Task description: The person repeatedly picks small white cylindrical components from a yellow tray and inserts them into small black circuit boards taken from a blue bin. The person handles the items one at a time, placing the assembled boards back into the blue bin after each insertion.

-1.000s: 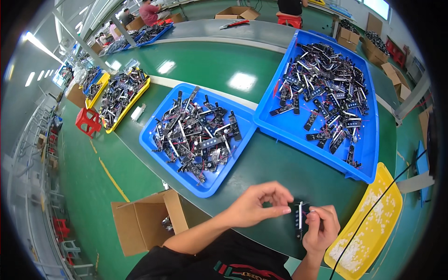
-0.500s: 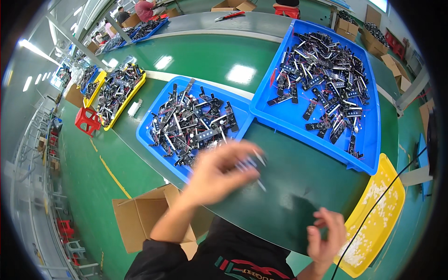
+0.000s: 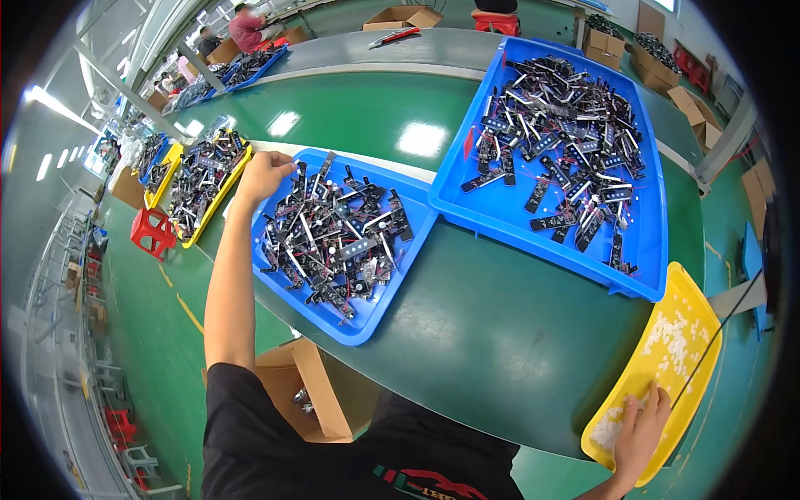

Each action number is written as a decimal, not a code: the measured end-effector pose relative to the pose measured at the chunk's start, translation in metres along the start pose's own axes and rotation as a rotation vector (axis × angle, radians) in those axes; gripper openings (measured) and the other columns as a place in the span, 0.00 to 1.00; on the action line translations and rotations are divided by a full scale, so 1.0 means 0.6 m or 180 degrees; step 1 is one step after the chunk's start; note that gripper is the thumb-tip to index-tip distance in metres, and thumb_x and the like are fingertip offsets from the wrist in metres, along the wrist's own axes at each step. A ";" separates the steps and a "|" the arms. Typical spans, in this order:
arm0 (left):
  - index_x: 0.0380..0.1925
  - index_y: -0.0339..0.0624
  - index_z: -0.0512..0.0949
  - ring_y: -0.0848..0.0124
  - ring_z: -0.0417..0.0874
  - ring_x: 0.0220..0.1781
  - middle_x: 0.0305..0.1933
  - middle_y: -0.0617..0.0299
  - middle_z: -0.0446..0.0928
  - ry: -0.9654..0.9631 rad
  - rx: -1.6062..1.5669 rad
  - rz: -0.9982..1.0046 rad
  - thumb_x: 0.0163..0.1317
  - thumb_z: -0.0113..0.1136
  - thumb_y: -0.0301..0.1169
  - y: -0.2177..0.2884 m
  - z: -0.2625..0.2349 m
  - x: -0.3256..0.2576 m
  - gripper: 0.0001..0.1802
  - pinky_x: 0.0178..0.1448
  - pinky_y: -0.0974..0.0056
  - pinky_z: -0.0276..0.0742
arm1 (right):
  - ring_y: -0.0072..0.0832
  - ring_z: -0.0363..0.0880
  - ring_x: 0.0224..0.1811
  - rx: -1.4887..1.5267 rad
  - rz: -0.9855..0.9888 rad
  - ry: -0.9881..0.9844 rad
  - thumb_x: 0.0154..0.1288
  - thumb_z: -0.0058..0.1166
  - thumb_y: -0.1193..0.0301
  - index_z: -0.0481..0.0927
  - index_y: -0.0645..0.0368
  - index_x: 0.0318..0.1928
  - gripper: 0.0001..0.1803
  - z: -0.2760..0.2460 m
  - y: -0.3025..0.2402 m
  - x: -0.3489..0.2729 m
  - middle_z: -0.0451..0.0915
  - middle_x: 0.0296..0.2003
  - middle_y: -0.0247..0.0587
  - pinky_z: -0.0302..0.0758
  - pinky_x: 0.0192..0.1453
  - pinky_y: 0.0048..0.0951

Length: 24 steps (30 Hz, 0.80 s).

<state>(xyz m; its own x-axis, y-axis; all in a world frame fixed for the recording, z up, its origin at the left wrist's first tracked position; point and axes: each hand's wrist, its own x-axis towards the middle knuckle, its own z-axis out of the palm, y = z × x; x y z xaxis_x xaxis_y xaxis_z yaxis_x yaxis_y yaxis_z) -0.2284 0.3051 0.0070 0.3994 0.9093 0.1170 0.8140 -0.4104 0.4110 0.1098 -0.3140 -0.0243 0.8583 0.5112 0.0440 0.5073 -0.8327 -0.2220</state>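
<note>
My left hand [image 3: 267, 175] reaches to the far-left corner of the smaller blue tray [image 3: 360, 333], its fingers closed on the rim. That tray holds a heap of black strip-shaped electronic parts [image 3: 329, 229] with thin wires, silvery strips and some white dots. At the right, my right hand [image 3: 643, 429] is down in a yellow tray [image 3: 615, 392] of small white pieces [image 3: 673, 337]. Its thumb and fingers are apart over the white pieces, the fingertips partly hidden.
A larger blue tray [image 3: 533, 250] with more black parts stands at the back right of the dark green table [image 3: 500, 350]. Below the table edge is an open cardboard box [image 3: 329, 392]. A black cable [image 3: 704, 354] crosses the yellow tray. Yellow trays [image 3: 218, 200] and a red stool [image 3: 153, 233] stand left.
My left hand has moved away to the far-left tray corner, without the thin part it held. My right hand has gone down into the yellow tray. The smaller blue tray has shifted slightly.
</note>
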 end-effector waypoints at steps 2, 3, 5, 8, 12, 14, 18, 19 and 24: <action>0.37 0.35 0.83 0.64 0.83 0.35 0.32 0.52 0.84 -0.0459 0.0118 -0.0185 0.59 0.61 0.39 0.020 0.003 0.009 0.17 0.44 0.62 0.76 | 0.50 0.64 0.60 -0.0062 -0.0153 0.0052 0.68 0.48 0.66 0.69 0.67 0.58 0.22 -0.002 0.001 -0.004 0.67 0.56 0.54 0.61 0.65 0.40; 0.37 0.35 0.83 0.64 0.83 0.34 0.32 0.52 0.84 -0.0501 0.0124 -0.0194 0.60 0.59 0.40 0.017 0.005 0.017 0.18 0.44 0.62 0.76 | 0.50 0.64 0.59 -0.0086 -0.0233 0.0076 0.68 0.48 0.67 0.69 0.67 0.57 0.22 -0.003 0.002 -0.006 0.67 0.55 0.54 0.61 0.64 0.40; 0.38 0.35 0.83 0.63 0.83 0.34 0.33 0.52 0.84 -0.0575 0.0173 -0.0200 0.62 0.57 0.42 0.016 -0.006 0.033 0.20 0.43 0.61 0.76 | 0.50 0.65 0.55 0.0139 -0.0388 0.0153 0.64 0.51 0.70 0.71 0.68 0.54 0.20 -0.004 -0.002 -0.003 0.68 0.51 0.53 0.63 0.60 0.42; 0.38 0.37 0.82 0.57 0.84 0.38 0.36 0.47 0.83 0.0096 0.0908 0.0289 0.64 0.53 0.43 0.066 -0.022 0.019 0.19 0.45 0.56 0.76 | 0.51 0.66 0.52 0.0363 -0.0485 0.0304 0.60 0.55 0.73 0.72 0.69 0.51 0.20 -0.001 -0.015 0.001 0.68 0.48 0.54 0.65 0.58 0.43; 0.41 0.39 0.81 0.54 0.84 0.40 0.38 0.49 0.83 0.0188 0.0574 0.1085 0.62 0.55 0.39 0.242 -0.020 -0.051 0.16 0.47 0.54 0.77 | 0.51 0.67 0.49 0.0634 -0.0521 0.0288 0.57 0.57 0.74 0.74 0.68 0.48 0.18 -0.004 -0.024 0.013 0.69 0.44 0.52 0.66 0.54 0.43; 0.41 0.40 0.81 0.54 0.83 0.40 0.37 0.49 0.82 -0.0212 0.0260 0.1703 0.60 0.56 0.38 0.311 0.002 -0.054 0.15 0.47 0.55 0.77 | 0.50 0.68 0.46 0.0814 -0.0633 0.0203 0.58 0.55 0.72 0.75 0.66 0.46 0.15 0.000 -0.021 0.017 0.70 0.40 0.50 0.66 0.52 0.41; 0.34 0.37 0.81 0.48 0.83 0.39 0.33 0.43 0.81 -0.0745 0.0042 0.2333 0.56 0.57 0.37 0.460 0.090 -0.056 0.14 0.46 0.49 0.78 | 0.47 0.68 0.43 0.0971 -0.0847 0.0023 0.57 0.55 0.69 0.75 0.64 0.45 0.16 0.000 -0.005 0.002 0.68 0.39 0.50 0.68 0.48 0.38; 0.37 0.40 0.80 0.52 0.83 0.38 0.34 0.43 0.80 -0.0768 0.0709 0.2585 0.55 0.58 0.36 0.482 0.119 -0.045 0.14 0.43 0.50 0.78 | 0.44 0.69 0.40 0.1193 -0.0984 0.0000 0.55 0.55 0.68 0.74 0.66 0.41 0.16 0.009 0.002 0.004 0.66 0.36 0.49 0.68 0.44 0.36; 0.30 0.46 0.82 0.61 0.81 0.47 0.38 0.58 0.79 0.0118 0.1548 0.3798 0.56 0.55 0.32 0.521 0.242 -0.039 0.07 0.47 0.57 0.78 | 0.47 0.71 0.44 0.1102 -0.1218 -0.0560 0.64 0.53 0.63 0.75 0.65 0.45 0.17 -0.020 -0.022 -0.003 0.73 0.41 0.54 0.68 0.49 0.41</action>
<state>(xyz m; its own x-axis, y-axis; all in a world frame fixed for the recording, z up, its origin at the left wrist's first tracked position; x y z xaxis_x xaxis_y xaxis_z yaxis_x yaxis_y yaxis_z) 0.0782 0.1456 0.0013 0.9769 -0.0374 0.2102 0.0358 -0.9420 -0.3336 0.1027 -0.3063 -0.0096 0.5765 0.8166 0.0276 0.7004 -0.4765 -0.5313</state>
